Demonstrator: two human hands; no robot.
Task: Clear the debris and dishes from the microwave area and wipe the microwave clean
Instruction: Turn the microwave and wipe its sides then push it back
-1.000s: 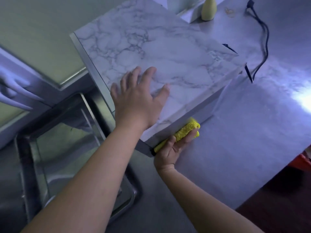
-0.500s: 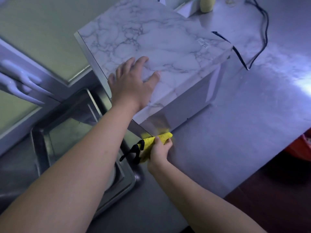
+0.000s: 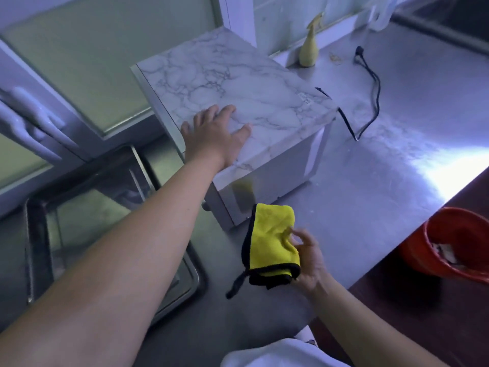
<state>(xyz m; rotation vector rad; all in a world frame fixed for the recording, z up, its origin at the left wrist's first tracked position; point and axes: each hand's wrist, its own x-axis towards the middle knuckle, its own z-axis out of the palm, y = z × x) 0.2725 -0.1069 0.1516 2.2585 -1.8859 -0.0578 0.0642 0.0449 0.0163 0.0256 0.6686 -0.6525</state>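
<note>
The microwave (image 3: pixel 238 83) has a marble-patterned top and a white side, and stands on the steel counter (image 3: pixel 370 186). My left hand (image 3: pixel 214 136) lies flat on its top near the front corner, fingers spread. My right hand (image 3: pixel 308 258) holds a folded yellow cloth (image 3: pixel 272 242) with black edging in the air, in front of and below the microwave's near corner and clear of it. A black loop hangs from the cloth's lower edge.
A steel sink (image 3: pixel 111 223) lies to the left of the microwave. A yellow spray bottle (image 3: pixel 308 51) stands behind it, and a black power cord (image 3: pixel 370 96) trails over the counter to its right. A red bucket (image 3: pixel 457 245) sits below the counter's right edge.
My right hand has drawn the cloth away from the microwave's lower side and lifted it towards me, opened out wider. My left hand stays on the top.
</note>
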